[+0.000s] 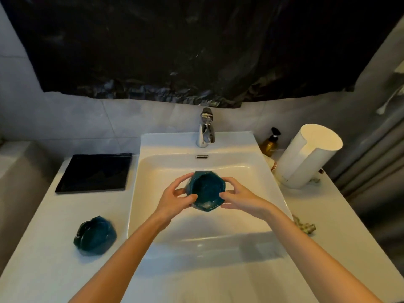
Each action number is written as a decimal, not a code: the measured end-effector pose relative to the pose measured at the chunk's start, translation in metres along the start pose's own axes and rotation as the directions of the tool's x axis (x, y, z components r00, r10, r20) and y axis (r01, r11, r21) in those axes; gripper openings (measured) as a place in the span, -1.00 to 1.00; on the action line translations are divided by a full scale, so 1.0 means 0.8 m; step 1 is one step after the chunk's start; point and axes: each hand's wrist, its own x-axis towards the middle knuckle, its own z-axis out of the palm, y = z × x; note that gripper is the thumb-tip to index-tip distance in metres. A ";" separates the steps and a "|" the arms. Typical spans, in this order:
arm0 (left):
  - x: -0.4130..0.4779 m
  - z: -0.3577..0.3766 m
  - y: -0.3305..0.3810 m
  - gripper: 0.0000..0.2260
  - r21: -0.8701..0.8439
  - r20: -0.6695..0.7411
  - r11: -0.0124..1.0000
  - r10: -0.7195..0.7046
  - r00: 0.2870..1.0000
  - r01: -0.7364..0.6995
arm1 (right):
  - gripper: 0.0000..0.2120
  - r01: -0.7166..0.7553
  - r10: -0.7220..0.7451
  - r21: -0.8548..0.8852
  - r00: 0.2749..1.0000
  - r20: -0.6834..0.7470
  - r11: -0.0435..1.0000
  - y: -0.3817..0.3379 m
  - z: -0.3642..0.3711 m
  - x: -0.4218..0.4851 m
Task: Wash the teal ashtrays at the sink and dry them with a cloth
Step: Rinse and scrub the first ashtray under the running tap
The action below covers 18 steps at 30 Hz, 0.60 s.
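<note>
A teal ashtray (206, 190) is held over the white sink basin (166, 169), tilted with its hollow facing me; pale wet streaks show near its lower rim. My left hand (175, 199) grips its left side, thumb on the rim. My right hand (240, 196) holds its right side with the fingertips. A second teal ashtray (96, 235) lies upside down on the counter left of the basin. The chrome tap (205, 130) stands at the back of the sink; no running water is visible.
A black square tray (96, 171) lies on the counter at the back left. To the right stand an amber pump bottle (270, 143) and a white cylindrical container (306, 156). A beige crumpled item (303, 225) lies at the counter's right edge. Black plastic sheeting covers the wall above.
</note>
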 end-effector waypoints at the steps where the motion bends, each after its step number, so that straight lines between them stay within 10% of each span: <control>1: 0.008 0.008 0.003 -0.47 0.042 -0.006 0.998 0.043 0.999 -0.043 | -0.51 0.008 -0.008 -0.021 1.000 0.020 1.000 0.001 -0.011 0.006; 18: 0.062 0.017 -0.033 -0.31 0.630 0.088 0.690 0.393 0.915 -0.357 | -0.55 0.384 -0.421 -0.204 0.887 -0.188 0.900 0.048 -0.017 0.111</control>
